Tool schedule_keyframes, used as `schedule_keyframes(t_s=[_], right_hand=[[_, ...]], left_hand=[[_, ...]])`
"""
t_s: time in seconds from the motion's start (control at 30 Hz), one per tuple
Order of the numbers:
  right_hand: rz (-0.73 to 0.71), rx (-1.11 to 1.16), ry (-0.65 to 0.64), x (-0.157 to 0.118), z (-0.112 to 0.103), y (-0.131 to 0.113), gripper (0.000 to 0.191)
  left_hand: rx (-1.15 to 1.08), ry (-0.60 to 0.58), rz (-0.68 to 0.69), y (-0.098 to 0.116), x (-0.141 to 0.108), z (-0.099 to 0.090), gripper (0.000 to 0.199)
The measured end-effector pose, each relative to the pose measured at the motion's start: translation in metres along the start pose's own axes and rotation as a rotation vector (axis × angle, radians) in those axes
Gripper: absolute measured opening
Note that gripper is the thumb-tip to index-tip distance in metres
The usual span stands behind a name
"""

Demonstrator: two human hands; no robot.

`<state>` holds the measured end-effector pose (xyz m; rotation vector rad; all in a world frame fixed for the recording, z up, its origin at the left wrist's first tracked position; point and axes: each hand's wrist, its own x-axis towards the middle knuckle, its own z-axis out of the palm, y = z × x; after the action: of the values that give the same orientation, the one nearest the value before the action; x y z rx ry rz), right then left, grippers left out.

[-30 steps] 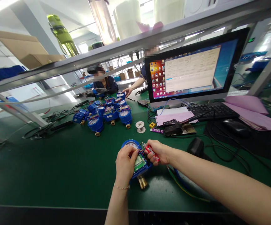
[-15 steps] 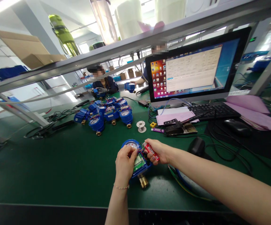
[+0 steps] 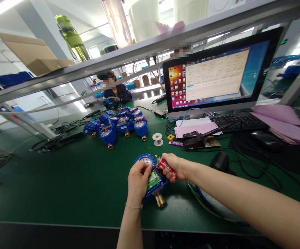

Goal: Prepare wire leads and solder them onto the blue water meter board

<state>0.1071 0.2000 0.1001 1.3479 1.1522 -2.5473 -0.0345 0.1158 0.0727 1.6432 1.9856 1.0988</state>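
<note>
A blue water meter [image 3: 155, 188] with an exposed green circuit board [image 3: 153, 179] and a brass fitting [image 3: 160, 200] lies on the table in front of me. My right hand [image 3: 171, 166] is wrapped round a red lighter [image 3: 167, 167], and a small flame [image 3: 156, 157] shows by its tip. Over the meter's round dial [image 3: 146, 159], my left hand [image 3: 139, 176] is closed, thumb and fingers pinching thin wires [image 3: 155, 165] beside the flame. The wire ends are too small to make out clearly.
Several blue meters [image 3: 124, 125] stand grouped farther back. A white spool [image 3: 157, 139], a purple lighter [image 3: 176, 143] and a black tool [image 3: 195, 140] lie before the monitor [image 3: 217, 76]. Cables and a mouse [image 3: 265, 140] are at right. A co-worker [image 3: 116, 91] sits across.
A small flame now shows at the red lighter's tip. My hands and the meter hold almost the same place. The other person's arm and blue meter at the back have gone from view.
</note>
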Motion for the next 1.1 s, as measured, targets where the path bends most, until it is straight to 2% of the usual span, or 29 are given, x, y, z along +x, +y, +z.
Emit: schedule_keyframes(t_s=[0.43, 0.6, 0.7, 0.83, 0.9, 0.97, 1.1], right_hand=[[0.015, -0.066, 0.071, -0.001, 0.009, -0.003, 0.034], [-0.042, -0.119, 0.076, -0.006, 0.013, -0.002, 0.05], [-0.205, -0.173, 0.137, -0.009, 0.008, -0.004, 0.051], [-0.545, -0.233, 0.365, 0.003, -0.007, -0.016, 0.016], [-0.649, -0.269, 0.436, 0.013, -0.014, -0.022, 0.012], [-0.703, -0.317, 0.436, 0.022, -0.016, -0.025, 0.015], [-0.699, -0.407, 0.323, 0.027, -0.015, -0.023, 0.015]], left_hand=[[-0.037, 0.011, -0.039, 0.001, -0.001, -0.004, 0.02], [-0.073, 0.004, -0.064, -0.002, -0.001, -0.008, 0.021], [-0.093, -0.022, -0.084, -0.002, 0.0, -0.014, 0.02], [-0.084, -0.05, -0.101, 0.0, 0.005, -0.019, 0.014], [-0.054, -0.045, -0.109, 0.001, 0.01, -0.019, 0.013], [-0.008, -0.035, -0.113, 0.002, 0.014, -0.018, 0.013], [0.094, -0.022, -0.132, 0.006, 0.02, -0.016, 0.015]])
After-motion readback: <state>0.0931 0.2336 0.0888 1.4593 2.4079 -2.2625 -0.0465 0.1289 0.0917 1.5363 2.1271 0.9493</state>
